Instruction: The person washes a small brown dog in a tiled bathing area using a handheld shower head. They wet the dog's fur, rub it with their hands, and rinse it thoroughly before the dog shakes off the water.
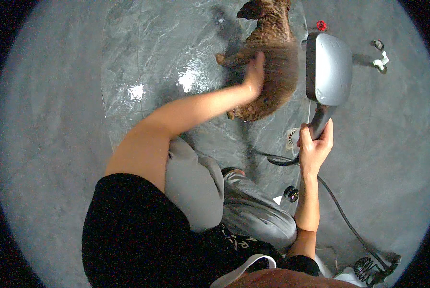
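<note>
A wet, brown, curly-coated dog [278, 72] stands on the glossy grey marbled floor [157, 46], its body running away from me at the top of the view. My left hand [256, 73], blurred by motion, lies against the dog's flank with its fingers mostly hidden or smeared. In my right hand [315, 147] is the dark handle of a large silver shower head [333, 68], held upright to the right of the dog. The smooth silver back shows most, and its dark rim is towards the dog. No water spray can be made out.
A dark hose [339, 205] runs to the lower right, near a black coil [362, 266]. A floor drain [291, 139] lies below the shower head. Along the right are a red valve handle [321, 25], a white fitting [381, 62] and a black round knob [291, 193].
</note>
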### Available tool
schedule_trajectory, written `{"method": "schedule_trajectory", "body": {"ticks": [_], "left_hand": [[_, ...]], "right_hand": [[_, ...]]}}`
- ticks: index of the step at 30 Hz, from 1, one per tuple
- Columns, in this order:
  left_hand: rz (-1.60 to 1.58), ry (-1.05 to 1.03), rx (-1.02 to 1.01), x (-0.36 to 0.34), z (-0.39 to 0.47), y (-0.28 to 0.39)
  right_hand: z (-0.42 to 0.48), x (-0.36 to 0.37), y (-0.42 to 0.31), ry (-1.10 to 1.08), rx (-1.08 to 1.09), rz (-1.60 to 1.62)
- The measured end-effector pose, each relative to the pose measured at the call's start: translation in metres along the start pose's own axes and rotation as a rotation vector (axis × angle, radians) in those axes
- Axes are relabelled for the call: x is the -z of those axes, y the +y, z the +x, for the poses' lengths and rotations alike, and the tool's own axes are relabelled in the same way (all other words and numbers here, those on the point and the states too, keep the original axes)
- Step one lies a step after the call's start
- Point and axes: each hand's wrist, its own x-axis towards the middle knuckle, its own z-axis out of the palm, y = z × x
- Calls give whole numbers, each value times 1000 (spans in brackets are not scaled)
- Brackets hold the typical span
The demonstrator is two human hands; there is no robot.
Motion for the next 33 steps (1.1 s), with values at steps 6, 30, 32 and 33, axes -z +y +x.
{"method": "schedule_trajectory", "body": {"ticks": [6,30,32,33], "left_hand": [[43,135,-23,-14,-8,-33],[-514,-612,874,62,1,-20],[-659,-591,823,42,-15,-6],[-735,-560,782,33,-25,4]], "right_hand": [[-5,-5,-6,39,48,4],[-14,34,46,-88,112,-338],[-16,35,47,-84,135,-334],[-16,36,48,-83,160,-343]]}}
